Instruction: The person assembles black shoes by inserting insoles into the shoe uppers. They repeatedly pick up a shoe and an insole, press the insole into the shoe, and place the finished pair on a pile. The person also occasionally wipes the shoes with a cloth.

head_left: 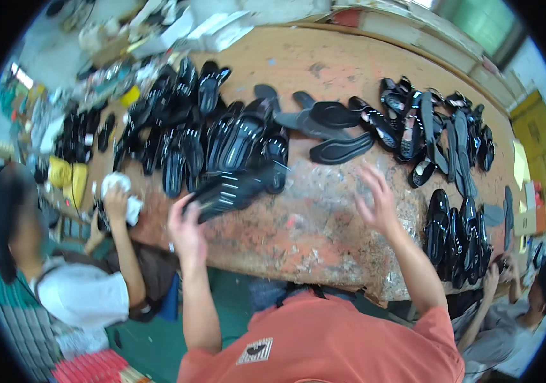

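My left hand (186,231) is closed on one end of a glossy black slipper (231,190), which is smeared by motion above the worn table (298,239). Whether one slipper or a pair is in it, I cannot tell. My right hand (378,201) is raised over the table with its fingers spread, holding nothing. Just beyond it lies a dark insole (342,149), with another black insole (335,115) and grey ones behind. A heap of black slippers (238,143) spreads just past the held one.
More black shoes and grey insoles (458,150) lie at the far right. A row of glossy black shoes (439,226) stands nearer. One person (88,290) works at the left with a white cloth (134,209), another (502,325) at the right. Yellow boxes (534,124) stand beyond the table's right edge.
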{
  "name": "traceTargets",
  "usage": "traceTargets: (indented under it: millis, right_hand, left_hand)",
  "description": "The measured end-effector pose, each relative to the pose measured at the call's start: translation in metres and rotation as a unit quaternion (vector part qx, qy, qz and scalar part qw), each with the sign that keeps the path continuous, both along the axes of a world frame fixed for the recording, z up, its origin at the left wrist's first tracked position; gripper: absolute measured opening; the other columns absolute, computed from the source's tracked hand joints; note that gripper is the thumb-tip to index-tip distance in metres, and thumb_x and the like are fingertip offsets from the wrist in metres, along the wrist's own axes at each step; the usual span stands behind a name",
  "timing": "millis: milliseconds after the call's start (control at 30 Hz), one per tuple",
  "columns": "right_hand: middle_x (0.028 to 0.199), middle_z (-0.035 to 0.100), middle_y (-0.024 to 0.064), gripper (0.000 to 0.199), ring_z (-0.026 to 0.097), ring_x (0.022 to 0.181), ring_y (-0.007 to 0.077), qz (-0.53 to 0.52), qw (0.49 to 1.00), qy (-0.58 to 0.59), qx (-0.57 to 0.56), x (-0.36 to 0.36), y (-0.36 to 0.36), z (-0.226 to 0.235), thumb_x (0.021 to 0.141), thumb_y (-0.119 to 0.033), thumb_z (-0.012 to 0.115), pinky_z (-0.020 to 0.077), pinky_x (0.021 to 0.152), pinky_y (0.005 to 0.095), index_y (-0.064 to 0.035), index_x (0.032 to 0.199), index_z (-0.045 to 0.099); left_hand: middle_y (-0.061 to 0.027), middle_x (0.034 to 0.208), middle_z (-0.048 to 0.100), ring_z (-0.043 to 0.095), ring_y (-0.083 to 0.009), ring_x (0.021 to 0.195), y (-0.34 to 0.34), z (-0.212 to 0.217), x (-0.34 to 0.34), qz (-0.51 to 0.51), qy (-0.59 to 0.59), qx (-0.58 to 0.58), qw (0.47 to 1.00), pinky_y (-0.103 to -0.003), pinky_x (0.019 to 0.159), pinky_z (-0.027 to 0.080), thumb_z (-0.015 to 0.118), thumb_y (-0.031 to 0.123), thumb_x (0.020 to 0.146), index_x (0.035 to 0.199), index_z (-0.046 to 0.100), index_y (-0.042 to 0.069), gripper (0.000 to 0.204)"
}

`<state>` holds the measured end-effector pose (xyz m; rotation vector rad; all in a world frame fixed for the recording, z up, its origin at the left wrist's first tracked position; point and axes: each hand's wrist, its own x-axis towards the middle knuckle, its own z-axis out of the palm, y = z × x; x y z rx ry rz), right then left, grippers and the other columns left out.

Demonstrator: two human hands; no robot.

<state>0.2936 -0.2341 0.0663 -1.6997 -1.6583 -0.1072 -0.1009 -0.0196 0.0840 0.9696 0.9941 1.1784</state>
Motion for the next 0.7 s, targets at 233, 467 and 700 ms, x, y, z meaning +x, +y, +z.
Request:
traceTargets:
  millis: [233, 467, 700]
  right_hand:
    - [0.141, 0.067, 0.0204, 0.085, 0.058, 0.138, 0.0381, -0.074, 0.946, -0.072, -0.307, 0.101, 0.118, -0.025, 0.084, -0.060, 0.082, 0.0332, 0.124, 0.0594, -0.0118, 0.150, 0.059]
    - [0.119, 0.075, 0.0276, 0.070, 0.071, 0.116, 0.0435, 0.025, 0.899, 0.005, -0.438, 0.018, 0.026, -0.021, 0.097, -0.063, 0.069, 0.0555, 0.094, 0.0550, -0.0055, 0.137, 0.063]
    - [0.089, 0.071, 0.0076, 0.041, 0.067, 0.092, 0.0259, -0.035, 0.938, -0.246, -0.243, -0.019, -0.007, -0.034, 0.094, -0.043, 0.075, 0.0476, 0.087, 0.0411, -0.0057, 0.107, 0.065]
  left_hand:
    - [-0.0122, 0.131, 0.067, 0.068, -0.0255, 0.118, 0.047, -0.014, 0.021, 0.121, 0.179, 0.183, 0.959, -0.041, 0.103, 0.056, 0.072, 0.006, 0.101, 0.143, 0.057, -0.002, 0.045]
    - [-0.0197, 0.140, 0.070, 0.061, -0.0346, 0.137, -0.067, -0.014, 0.157, -0.388, 0.221, 0.436, 0.782, -0.045, 0.121, 0.044, 0.068, 0.009, 0.102, 0.139, 0.068, 0.003, 0.037]
    - [-0.0128, 0.144, 0.070, 0.064, -0.0353, 0.135, -0.007, -0.058, 0.249, -0.622, 0.341, 0.258, 0.656, -0.045, 0.117, 0.046, 0.047, 0.037, 0.115, 0.148, 0.064, 0.014, 0.044]
